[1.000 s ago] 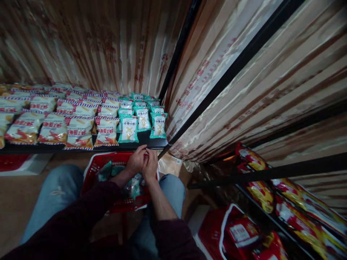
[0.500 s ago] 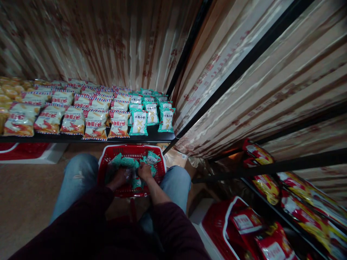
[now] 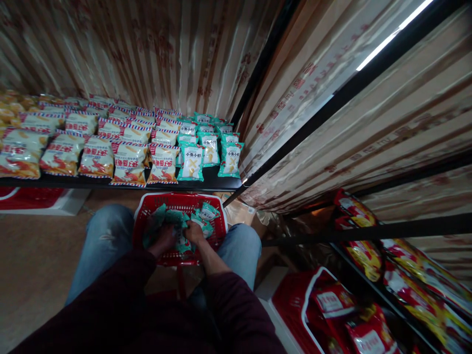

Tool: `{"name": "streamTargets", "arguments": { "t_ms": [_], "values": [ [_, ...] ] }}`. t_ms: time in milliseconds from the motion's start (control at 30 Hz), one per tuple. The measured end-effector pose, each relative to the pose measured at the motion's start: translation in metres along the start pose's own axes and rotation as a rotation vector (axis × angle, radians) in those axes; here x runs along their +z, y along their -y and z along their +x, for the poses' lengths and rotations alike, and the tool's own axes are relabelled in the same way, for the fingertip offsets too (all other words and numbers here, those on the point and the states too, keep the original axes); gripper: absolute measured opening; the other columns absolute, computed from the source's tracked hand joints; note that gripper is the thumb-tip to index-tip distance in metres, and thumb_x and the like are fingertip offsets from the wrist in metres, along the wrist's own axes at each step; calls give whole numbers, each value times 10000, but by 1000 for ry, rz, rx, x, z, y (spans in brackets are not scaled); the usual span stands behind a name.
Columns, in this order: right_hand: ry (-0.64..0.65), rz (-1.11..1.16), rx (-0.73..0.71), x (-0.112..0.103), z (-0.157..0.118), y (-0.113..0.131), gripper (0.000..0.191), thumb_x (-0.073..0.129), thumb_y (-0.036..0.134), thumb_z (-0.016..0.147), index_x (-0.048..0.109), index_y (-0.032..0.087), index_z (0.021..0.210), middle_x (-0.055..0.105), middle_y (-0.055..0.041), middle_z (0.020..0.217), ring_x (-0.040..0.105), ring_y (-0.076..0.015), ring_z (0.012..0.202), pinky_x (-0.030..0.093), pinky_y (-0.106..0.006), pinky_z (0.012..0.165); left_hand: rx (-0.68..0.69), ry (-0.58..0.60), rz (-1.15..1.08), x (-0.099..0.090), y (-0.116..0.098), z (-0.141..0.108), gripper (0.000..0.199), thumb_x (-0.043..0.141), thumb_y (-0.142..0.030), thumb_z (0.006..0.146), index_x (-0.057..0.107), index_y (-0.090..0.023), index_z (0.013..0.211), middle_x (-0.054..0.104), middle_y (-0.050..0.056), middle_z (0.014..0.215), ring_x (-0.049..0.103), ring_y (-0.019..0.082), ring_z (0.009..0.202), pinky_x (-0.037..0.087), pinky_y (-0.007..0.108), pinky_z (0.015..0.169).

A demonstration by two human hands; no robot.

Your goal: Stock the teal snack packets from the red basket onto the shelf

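Observation:
A red basket [image 3: 177,197] with a white rim stands between my knees, holding several teal snack packets [image 3: 209,212]. Both my hands are down inside it. My left hand [image 3: 165,239] is blurred and dark among the packets at the basket's middle left, its fingers hidden. Just right of it, my right hand [image 3: 193,232] has its fingers closed at the edge of a teal-and-white packet [image 3: 182,241]. That packet lies between the two hands.
Ahead, a black shelf [image 3: 212,185] bears rows of white-and-orange snack bags [image 3: 96,156] and teal packets [image 3: 192,162]. A slanting black post [image 3: 295,135] rises at the right. Lower right are another red basket [image 3: 291,300] and a rack of red-and-yellow bags [image 3: 363,253].
The view has shifted slightly. My left hand has moved a little up and left, and the packet between my hands now shows more of its white face.

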State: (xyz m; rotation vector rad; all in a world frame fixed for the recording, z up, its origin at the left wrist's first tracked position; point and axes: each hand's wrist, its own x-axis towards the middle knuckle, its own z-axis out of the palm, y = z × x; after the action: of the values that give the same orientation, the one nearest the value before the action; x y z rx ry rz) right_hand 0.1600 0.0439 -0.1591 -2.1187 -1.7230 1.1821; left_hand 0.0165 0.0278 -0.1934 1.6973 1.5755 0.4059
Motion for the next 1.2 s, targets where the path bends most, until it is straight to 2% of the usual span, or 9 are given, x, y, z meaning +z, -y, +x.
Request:
{"name": "streamTargets", "arguments": {
  "t_ms": [200,333,467,533,633,733,900,1067,1200],
  "values": [
    [-18,173,-37,-15,0,3,152,497,167,773,643,206,785,639,16,733,562,-129,717,398,-219,659,-25,-38,-41,-7,-8,0,299,497,-293,761,631,-132,973,636,184,1103,538,311,1107,342,433,998],
    [-61,316,-71,-33,-1,1,120,526,238,775,642,215,758,603,44,671,539,-120,685,397,-217,642,6,-19,-160,-13,-12,-2,297,543,-358,720,636,-150,910,677,126,1010,605,276,970,441,381,888],
    [-99,470,-74,-50,-4,-3,157,583,319,738,644,209,832,549,55,586,496,-108,576,381,-214,569,-32,16,-410,-20,-17,-6,354,653,-425,603,620,-155,830,687,81,857,629,256,822,483,352,759],
    [-116,551,-71,-58,-8,-4,217,602,356,719,632,202,869,517,59,558,464,-101,525,363,-212,530,-71,-2,-562,-26,-21,-8,381,703,-448,538,601,-164,771,672,59,802,621,247,801,479,349,747],
    [-112,667,-75,-64,-18,-3,270,620,405,693,610,195,862,502,57,557,447,-95,496,362,-214,504,-140,-51,-746,-37,-28,-12,443,737,-464,497,586,-164,785,661,49,797,616,235,813,474,339,748],
    [-73,756,-80,-61,-29,2,281,650,428,653,599,199,807,532,46,585,466,-96,506,381,-215,501,-182,-57,-868,-45,-35,-18,490,755,-479,479,588,-159,811,665,54,807,618,226,813,474,328,730],
    [-54,845,-45,-42,-42,9,276,637,456,650,558,201,720,523,51,561,446,-85,472,385,-208,478,-224,-140,-946,-50,-51,-32,477,731,-515,498,581,-160,778,652,27,735,617,195,741,474,297,675],
    [-105,876,-43,-25,-50,12,313,542,514,708,554,202,731,559,37,594,468,-92,475,391,-211,474,-223,-204,-865,-53,-65,-43,401,634,-542,589,565,-167,713,635,5,679,610,182,685,481,293,639],
    [-174,852,-66,-21,-52,12,402,448,561,752,584,198,856,644,-10,714,557,-128,560,426,-230,514,-200,-244,-779,-48,-69,-44,351,545,-511,691,558,-165,744,646,24,729,624,194,737,494,298,666]
  ]
}}
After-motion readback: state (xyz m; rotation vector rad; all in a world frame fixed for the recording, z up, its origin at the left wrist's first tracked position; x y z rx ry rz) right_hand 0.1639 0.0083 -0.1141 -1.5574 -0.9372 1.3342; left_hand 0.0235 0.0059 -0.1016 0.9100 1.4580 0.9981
